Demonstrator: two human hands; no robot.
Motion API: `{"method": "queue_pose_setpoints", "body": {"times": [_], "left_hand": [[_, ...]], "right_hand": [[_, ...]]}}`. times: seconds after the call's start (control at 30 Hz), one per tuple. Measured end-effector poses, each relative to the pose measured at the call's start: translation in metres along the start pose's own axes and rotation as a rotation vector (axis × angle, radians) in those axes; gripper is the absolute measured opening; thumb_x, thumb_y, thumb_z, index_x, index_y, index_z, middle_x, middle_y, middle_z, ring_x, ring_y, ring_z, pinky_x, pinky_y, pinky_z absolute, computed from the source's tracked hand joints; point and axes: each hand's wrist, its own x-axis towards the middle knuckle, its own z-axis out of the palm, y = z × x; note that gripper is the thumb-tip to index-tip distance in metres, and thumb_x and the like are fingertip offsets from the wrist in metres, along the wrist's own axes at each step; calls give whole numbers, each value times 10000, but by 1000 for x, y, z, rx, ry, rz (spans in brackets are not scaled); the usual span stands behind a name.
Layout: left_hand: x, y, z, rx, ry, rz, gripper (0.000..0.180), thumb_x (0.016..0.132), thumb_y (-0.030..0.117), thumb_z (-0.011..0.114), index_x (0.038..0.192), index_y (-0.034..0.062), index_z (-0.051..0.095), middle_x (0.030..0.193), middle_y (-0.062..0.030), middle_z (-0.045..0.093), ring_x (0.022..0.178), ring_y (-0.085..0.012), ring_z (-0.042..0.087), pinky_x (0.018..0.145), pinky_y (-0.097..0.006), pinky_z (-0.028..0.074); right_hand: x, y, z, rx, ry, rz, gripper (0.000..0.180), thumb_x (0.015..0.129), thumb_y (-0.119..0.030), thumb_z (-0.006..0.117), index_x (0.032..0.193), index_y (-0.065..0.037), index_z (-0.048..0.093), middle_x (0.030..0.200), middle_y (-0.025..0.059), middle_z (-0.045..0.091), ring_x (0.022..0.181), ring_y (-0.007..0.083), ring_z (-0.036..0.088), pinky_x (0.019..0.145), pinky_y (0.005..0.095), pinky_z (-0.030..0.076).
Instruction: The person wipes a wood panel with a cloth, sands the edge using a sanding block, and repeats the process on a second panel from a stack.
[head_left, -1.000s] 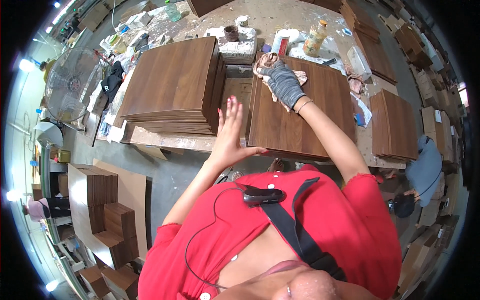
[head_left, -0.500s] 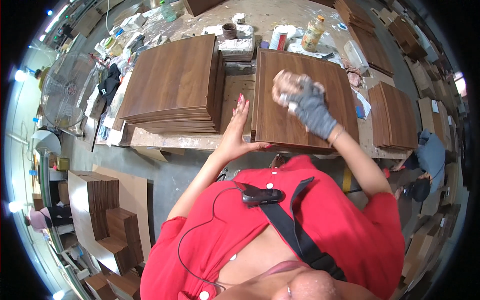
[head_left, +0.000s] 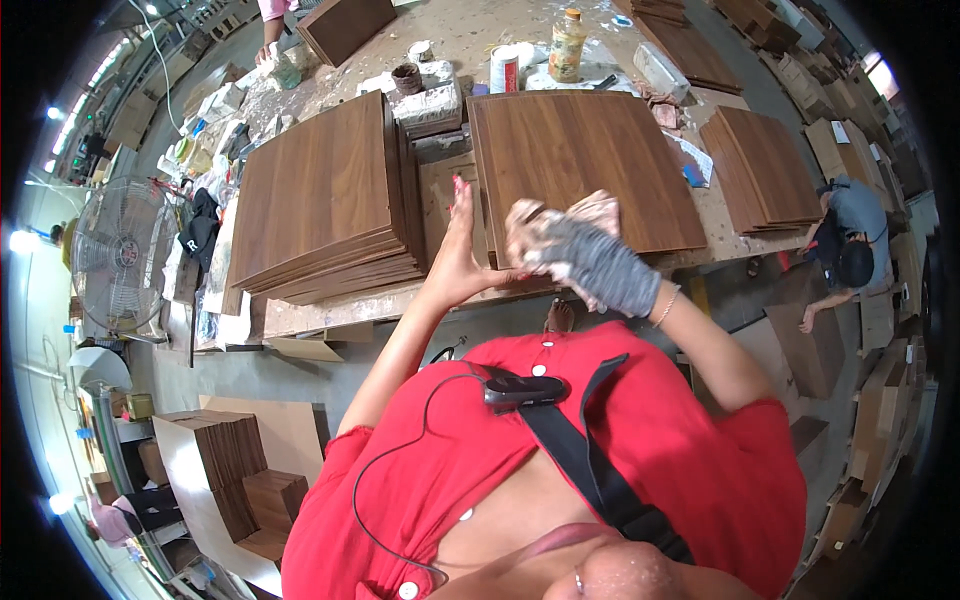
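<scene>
A brown wood-grain panel (head_left: 585,150) lies flat on the worktable in front of me. My right hand (head_left: 595,262), in a grey fingerless glove, is closed on a crumpled pale rag (head_left: 598,212) at the panel's near edge. Part of the rag hangs over that edge. My left hand (head_left: 462,265) is bare, with its fingers stretched out and the thumb spread along the panel's near left corner. To the left of it rises a stack of similar panels (head_left: 318,195).
Behind the panels stand a brown cup (head_left: 407,79), a white-and-red can (head_left: 504,70) and a bottle with an orange cap (head_left: 566,48). More panels (head_left: 762,170) lie at the right. A fan (head_left: 125,250) stands left. A co-worker (head_left: 858,235) bends down at the right.
My right hand has brought the rag from the middle of the panel to its near edge. The left hand keeps its place by the corner. The whole view has shifted.
</scene>
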Motion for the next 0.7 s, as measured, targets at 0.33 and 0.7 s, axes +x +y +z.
{"method": "queue_pose_setpoints", "body": {"times": [0.33, 0.7], "left_hand": [[8, 10, 3, -36, -40, 147, 1091, 675, 361, 897, 1548, 42, 326, 1655, -174, 193, 1539, -318, 160, 1237, -497, 98], [1, 13, 3, 3, -43, 115, 1085, 707, 383, 879, 1558, 32, 305, 1648, -165, 224, 1530, -305, 203, 1225, -461, 178]], "right_hand": [[34, -11, 45, -461, 68, 521, 492, 889, -348, 612, 1375, -275, 598, 1544, 169, 399, 1399, 401, 380, 1156, 578, 241], [-64, 17, -11, -418, 137, 995, 500, 863, -300, 675, 1353, -222, 610, 1457, 217, 441, 1210, 381, 543, 1023, 470, 439]]}}
